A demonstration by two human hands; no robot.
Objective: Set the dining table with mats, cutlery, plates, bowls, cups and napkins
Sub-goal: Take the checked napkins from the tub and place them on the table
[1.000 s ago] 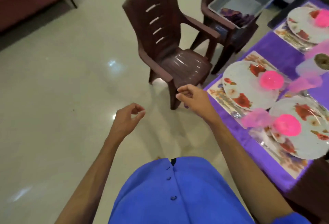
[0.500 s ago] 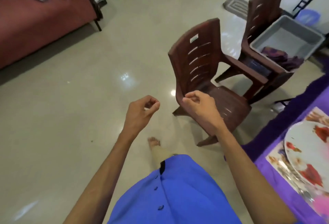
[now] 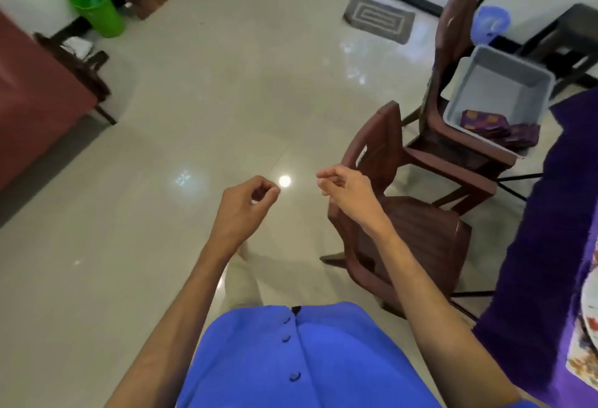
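Note:
My left hand (image 3: pixel 246 210) hangs over the tiled floor with fingers loosely curled and nothing in it. My right hand (image 3: pixel 346 192) is raised beside it, in front of the nearer brown chair's back, fingers also loosely curled and empty. At the right edge runs the dining table under a purple cloth (image 3: pixel 550 245), with a sliver of a floral mat and plate (image 3: pixel 590 326). A grey tub (image 3: pixel 504 83) rests on the farther brown chair and holds folded purple napkins (image 3: pixel 485 121).
Two brown plastic chairs stand between me and the table, the nearer one (image 3: pixel 417 229) and the farther one (image 3: pixel 453 61). A green bin (image 3: pixel 95 7), a red sofa (image 3: pixel 29 93) and a grey doormat (image 3: pixel 378 17) lie around the open floor.
The view has swung left, away from the table; the set plates and pink cups have left the frame. Both hands stay raised, loosely curled and empty, now closer together.

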